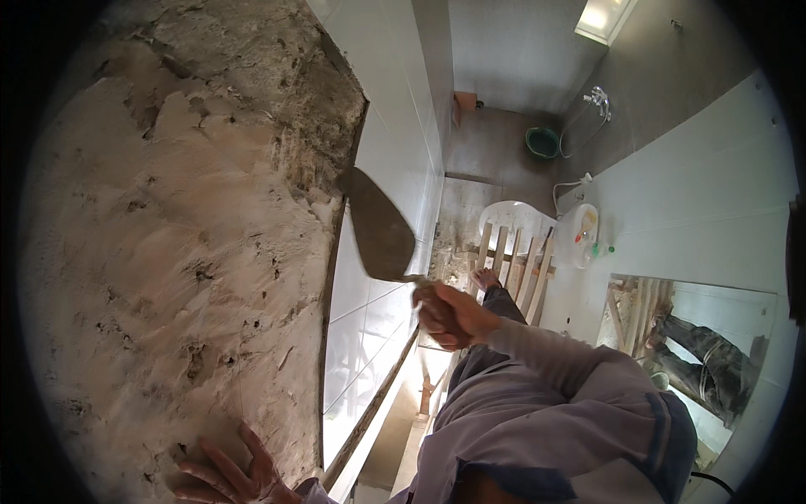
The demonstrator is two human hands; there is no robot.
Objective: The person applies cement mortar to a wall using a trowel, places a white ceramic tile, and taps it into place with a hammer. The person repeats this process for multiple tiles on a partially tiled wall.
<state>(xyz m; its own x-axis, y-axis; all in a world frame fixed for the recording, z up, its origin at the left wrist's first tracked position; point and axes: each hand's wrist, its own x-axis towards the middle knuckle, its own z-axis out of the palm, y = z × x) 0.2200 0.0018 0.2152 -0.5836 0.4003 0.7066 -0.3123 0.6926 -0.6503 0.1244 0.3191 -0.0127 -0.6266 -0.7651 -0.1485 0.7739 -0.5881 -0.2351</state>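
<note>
My right hand (453,316) is closed round the handle of a trowel (382,231). The dull, broad blade points up and away from my fist, its tip close to the edge where rough plaster meets white tiles. My left hand (239,472) lies with fingers spread on the plastered wall (193,277) at the lower left. That surface is beige and uneven, with small pits and cracks. Darker, crumbly material (319,109) shows along its far edge. White tiles (399,92) run down beside the plaster.
Under me is a platform of wooden slats (522,273) with my bare foot (484,278) on it. A white sink (578,235) and a mirror (722,336) are at the right. Farther off are a green bucket (542,143) and a shower tap (598,99).
</note>
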